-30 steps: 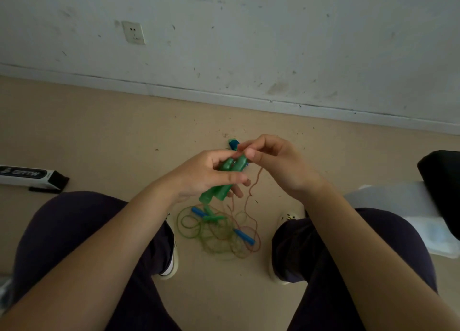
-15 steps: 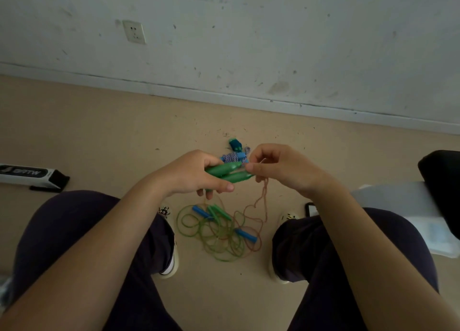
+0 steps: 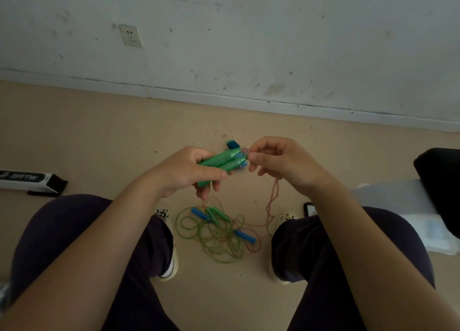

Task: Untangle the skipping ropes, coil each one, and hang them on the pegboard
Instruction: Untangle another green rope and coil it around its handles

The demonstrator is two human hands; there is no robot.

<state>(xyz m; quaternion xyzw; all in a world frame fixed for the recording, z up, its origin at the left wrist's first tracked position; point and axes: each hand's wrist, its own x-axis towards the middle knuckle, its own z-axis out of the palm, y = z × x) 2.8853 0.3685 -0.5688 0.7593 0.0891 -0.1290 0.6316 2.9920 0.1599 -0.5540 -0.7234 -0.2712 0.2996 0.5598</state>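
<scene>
Floor (image 3: pixel 87 136): tan, meets a scuffed white wall (image 3: pixel 249 44) at the far edge.

Rope tangle (image 3: pixel 219 233): green and reddish loops lying on the floor between the person's shoes; blue and green handles lie in it at slants.

Left hand (image 3: pixel 189 174): raised above the tangle, fingers curled round the green handles.

Right hand (image 3: pixel 281 161): level with the left, thumb and forefinger pinching the reddish cord (image 3: pixel 272 201), other fingers loosely curled. The cord hangs from this hand down to the tangle.

Green handles (image 3: pixel 224 162): two, side by side, long axis running lower left to upper right, tips towards the right hand.
</scene>
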